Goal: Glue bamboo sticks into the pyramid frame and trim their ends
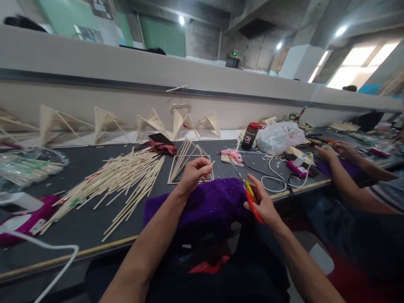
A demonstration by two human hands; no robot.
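Note:
My left hand (196,171) is closed in a pinch, and the short end of a thin wooden stick (213,163) pokes out past its fingertips. In my right hand (263,200) are scissors (251,200) with red and yellow handles, their blades pointing up and away to the left. Just behind my left hand stands a small stick frame (186,158) with slanted sticks fanning over a square base; my hand covers part of it. Beneath both hands a purple cloth (202,204) lies over the table edge. A pink glue gun (232,155) rests beyond the scissors.
A large pile of loose sticks (126,176) spreads to the left. Several finished stick structures (148,124) line the wall. A red-capped bottle (250,135) and a plastic bag (279,136) stand at the back right. At far right a co-worker's hands (328,153) are busy; white cables (274,189) cross the table.

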